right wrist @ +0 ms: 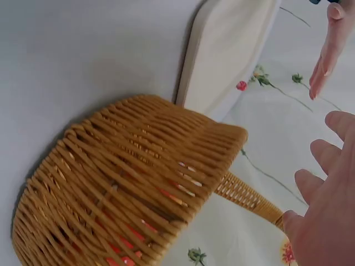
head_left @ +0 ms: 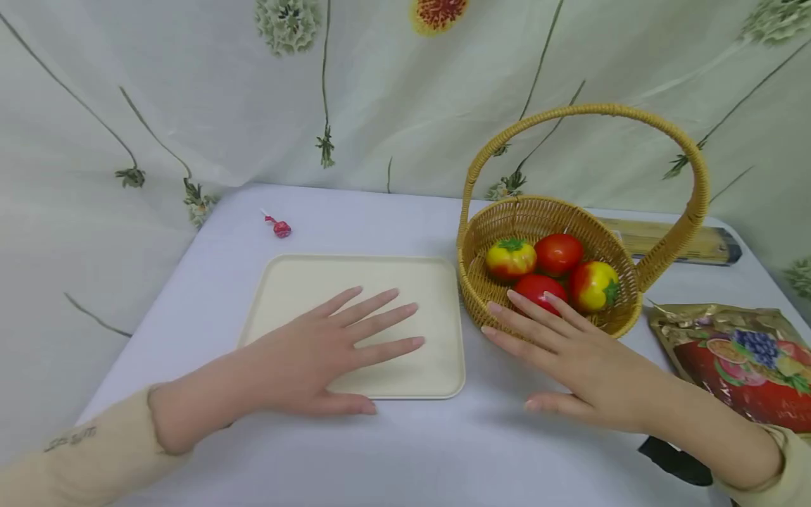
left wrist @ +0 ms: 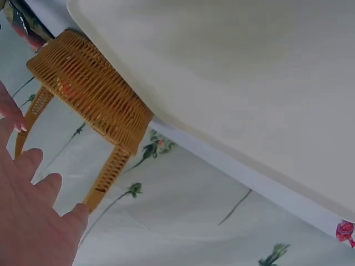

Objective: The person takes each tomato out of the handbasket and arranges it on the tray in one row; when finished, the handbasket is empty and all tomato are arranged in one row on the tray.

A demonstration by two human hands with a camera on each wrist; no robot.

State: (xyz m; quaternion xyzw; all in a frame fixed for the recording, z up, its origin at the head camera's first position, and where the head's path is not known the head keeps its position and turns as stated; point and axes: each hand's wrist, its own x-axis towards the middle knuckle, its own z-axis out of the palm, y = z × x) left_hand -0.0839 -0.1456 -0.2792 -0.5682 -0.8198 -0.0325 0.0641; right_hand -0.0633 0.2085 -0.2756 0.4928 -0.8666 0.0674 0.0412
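My left hand [head_left: 323, 352] is spread palm down over the cream tray [head_left: 405, 380], its fingers straight and apart, holding nothing. To the right, my right hand [head_left: 570, 366] is spread the same way, its fingertips overlapping the near rim of the wicker basket [head_left: 551, 208] in the head view. Inside the basket lie two red tomato-like fruits, one [head_left: 559, 254] at the back and one [head_left: 538, 289] nearer, partly behind the fingertips. Two yellow-and-red fruits with green tops lie beside them, one at the left [head_left: 510, 260] and one at the right [head_left: 593, 287]. A tall handle [head_left: 608, 110] arches over the basket.
A red wrapped lollipop [head_left: 279, 227] lies behind the tray. Right of the basket are a long yellowish bundle [head_left: 665, 239] and a gold-and-red fruit-printed bag [head_left: 747, 366]. A black object [head_left: 678, 461] lies partly under the right forearm. A flower-patterned cloth [head_left: 393, 91] hangs behind the table.
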